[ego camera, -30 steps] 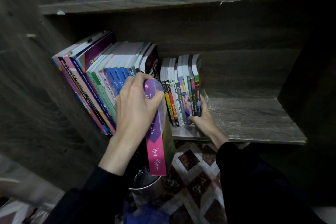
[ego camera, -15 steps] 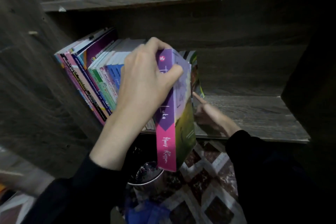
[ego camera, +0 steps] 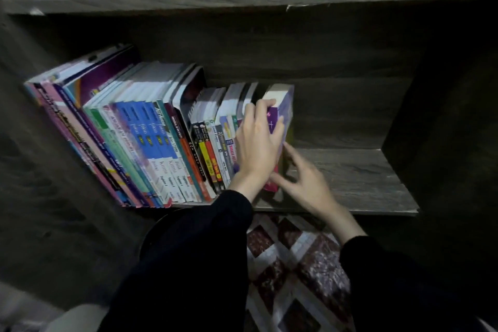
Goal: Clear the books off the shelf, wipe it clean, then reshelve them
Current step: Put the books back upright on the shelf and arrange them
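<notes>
Purple book (ego camera: 285,109) stood at the right end of the row of books (ego camera: 151,140) on the shelf (ego camera: 355,180), left grip (ego camera: 258,143) clasping its spine, right grip (ego camera: 305,182) released, spread fingers steadying its foot; reshelving seemingly well along.

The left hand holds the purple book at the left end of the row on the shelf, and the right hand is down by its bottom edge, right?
Not quite. The head view shows the left hand holding the purple book at the right end of the row, not the left. The right hand is indeed by its bottom edge.
</notes>
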